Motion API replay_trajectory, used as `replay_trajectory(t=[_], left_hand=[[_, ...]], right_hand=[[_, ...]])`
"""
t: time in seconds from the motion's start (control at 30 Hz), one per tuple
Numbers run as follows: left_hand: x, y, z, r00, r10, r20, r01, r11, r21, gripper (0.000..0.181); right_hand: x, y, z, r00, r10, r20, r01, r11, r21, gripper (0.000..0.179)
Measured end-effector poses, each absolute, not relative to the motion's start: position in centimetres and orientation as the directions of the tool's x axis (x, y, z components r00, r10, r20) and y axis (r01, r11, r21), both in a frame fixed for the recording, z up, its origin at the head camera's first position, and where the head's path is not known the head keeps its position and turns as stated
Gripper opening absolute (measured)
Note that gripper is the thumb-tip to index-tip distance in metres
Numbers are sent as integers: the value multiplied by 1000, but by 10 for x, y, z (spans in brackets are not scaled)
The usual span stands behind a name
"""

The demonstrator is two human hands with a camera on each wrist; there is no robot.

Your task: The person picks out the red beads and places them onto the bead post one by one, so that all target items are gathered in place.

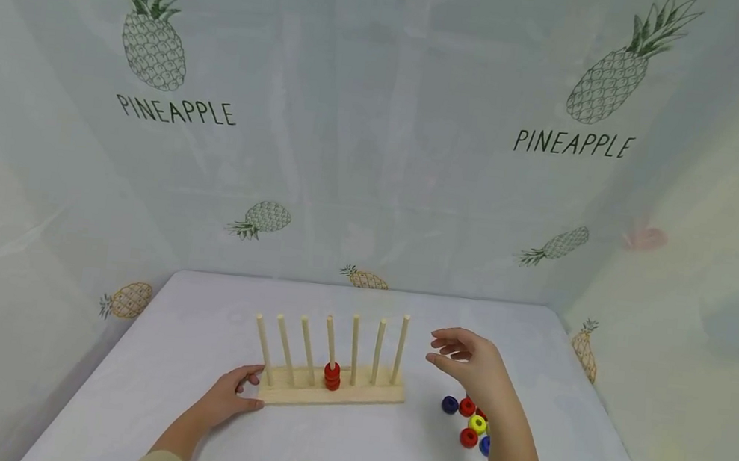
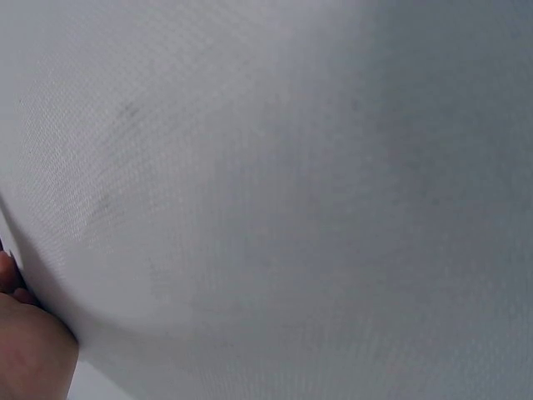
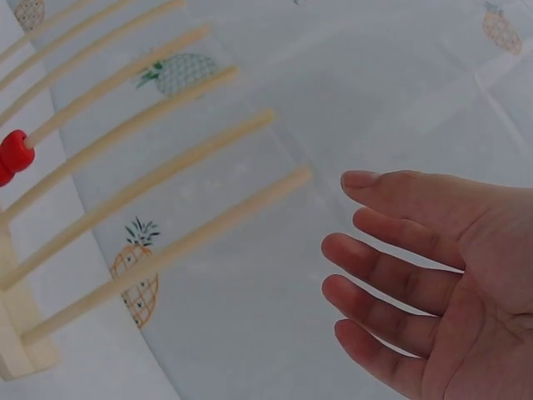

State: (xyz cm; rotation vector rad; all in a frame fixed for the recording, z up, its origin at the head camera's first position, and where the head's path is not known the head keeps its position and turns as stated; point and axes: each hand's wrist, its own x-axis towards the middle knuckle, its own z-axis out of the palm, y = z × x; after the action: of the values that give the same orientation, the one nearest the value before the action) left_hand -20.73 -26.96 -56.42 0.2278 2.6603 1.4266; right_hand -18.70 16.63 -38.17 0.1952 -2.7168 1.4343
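Observation:
A wooden peg rack [image 1: 366,392] with several upright pegs stands on the table, and red beads [image 1: 331,377] are stacked on its middle peg. My left hand [image 1: 224,401] holds the rack's left end, thumb at the front corner and fingers at the back. Only a bit of that hand [image 2: 33,354] shows at the lower left of the left wrist view. My right hand [image 1: 474,362] is raised to the right of the rack with nothing between its relaxed fingers. In the right wrist view its palm and spread fingers [image 3: 391,267] appear beside the rightmost peg [image 3: 175,250].
Loose beads lie on the table below my right forearm: a dark blue bead [image 1: 449,404], a yellow bead [image 1: 478,424], a red bead [image 1: 469,438] and others, some partly hidden by the arm. Pineapple-printed cloth [image 1: 378,149] hangs behind the white table [image 1: 318,458] and along its sides.

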Motion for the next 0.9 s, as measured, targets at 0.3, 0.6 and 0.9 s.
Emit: replay_trajectory(t=[0.3, 0.6, 0.9], left_hand=[[-206, -273, -566, -973, 230, -1, 126, 539, 832, 71], [-206, -271, -559, -977, 214, 14, 130, 540, 831, 69], [-207, -271, -562, -976, 218, 4, 123, 538, 834, 70]], right_hand=[[-179, 181, -398, -994, -50, 101, -111, 576, -810, 36], [-173, 195, -416, -1000, 7, 28, -19, 584, -811, 35], [-165, 207, -434, -999, 49, -11, 38, 588, -808, 33]])
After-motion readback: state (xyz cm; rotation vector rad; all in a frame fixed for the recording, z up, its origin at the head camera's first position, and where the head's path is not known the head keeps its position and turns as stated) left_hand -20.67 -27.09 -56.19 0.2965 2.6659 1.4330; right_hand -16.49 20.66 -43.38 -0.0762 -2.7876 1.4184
